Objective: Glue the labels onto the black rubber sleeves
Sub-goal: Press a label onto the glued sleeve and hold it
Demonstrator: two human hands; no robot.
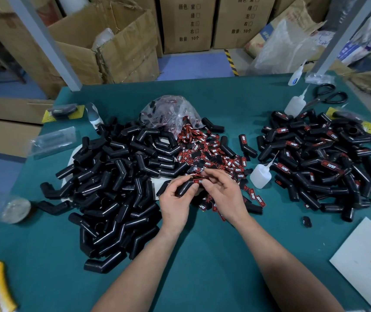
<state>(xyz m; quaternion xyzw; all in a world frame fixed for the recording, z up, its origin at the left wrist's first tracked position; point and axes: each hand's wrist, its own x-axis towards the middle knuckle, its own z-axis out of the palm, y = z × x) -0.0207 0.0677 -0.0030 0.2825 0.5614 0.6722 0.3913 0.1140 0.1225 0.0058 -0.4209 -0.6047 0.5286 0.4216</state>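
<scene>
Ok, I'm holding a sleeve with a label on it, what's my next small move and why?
Probably press the label flat with the right hand while the left hand grips the sleeve. The right fingertips pinch the label against the sleeve, so it looks only just placed. The sleeve is not yet in the labelled pile on the right.

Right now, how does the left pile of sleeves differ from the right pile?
The left pile is bare black sleeves with no labels showing; the right pile has red-and-black TAPER labels on many sleeves. The left pile spreads wider than the right pile. The left pile borders the loose labels; the right pile lies apart from them, past a glue bottle. Both are heaps of bent black rubber sleeves on the green table.
</scene>
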